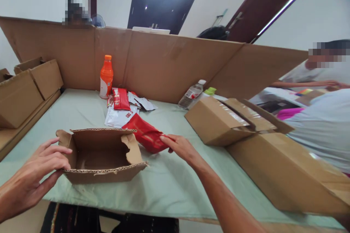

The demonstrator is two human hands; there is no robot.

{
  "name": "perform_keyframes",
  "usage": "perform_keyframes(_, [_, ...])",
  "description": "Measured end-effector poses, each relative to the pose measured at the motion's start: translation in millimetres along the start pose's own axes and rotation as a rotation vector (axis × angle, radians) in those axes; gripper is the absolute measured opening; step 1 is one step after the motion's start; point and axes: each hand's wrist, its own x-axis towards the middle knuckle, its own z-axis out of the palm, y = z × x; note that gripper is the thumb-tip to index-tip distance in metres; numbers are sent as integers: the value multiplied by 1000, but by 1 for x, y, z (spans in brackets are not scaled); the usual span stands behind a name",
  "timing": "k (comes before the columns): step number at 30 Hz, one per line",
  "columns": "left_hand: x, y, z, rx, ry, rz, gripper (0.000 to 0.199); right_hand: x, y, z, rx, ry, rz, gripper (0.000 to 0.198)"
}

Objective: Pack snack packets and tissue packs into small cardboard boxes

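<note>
An open-topped cardboard box (104,177) with rough, torn edges sits near the front of the table. My left hand (46,167) grips its left end, fingers over the rim and thumb low on the outside. Between the thumb and fingers of my right hand (177,145) is the corner of a red packet (147,136). That packet is tilted just right of the box, its far end close to a pile of pouches. In the pile are a smaller red packet (121,99), a white pouch (117,117) and silvery sachets (146,103).
An orange bottle (106,76) stands behind the pile, against a cardboard partition (161,65). A clear bottle (193,94) leans at the back right. Cardboard boxes (218,120) line the right side, and more boxes (22,94) the left. Another person (319,113) is at far right.
</note>
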Motion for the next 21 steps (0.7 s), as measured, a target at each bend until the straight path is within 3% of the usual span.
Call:
perform_keyframes(4, [-13, -4, 0, 17, -12, -5, 33, -1, -7, -6, -171, 28, -2, 41])
perform_keyframes(8, [-22, -5, 4, 20, -28, -23, 31, -4, -34, 1, -377, -16, -90, 67])
perform_keyframes(11, [-22, -3, 7, -18, 10, -33, 30, -7, -59, 12, -516, -145, -130, 67])
perform_keyframes(16, [-24, 2, 11, -62, 16, -28, 33, -21, -75, 26, -526, -265, -202, 44])
perform_keyframes(21, [-21, 12, 21, -111, 127, -78, 29, -49, -66, 50, -438, -293, -311, 54])
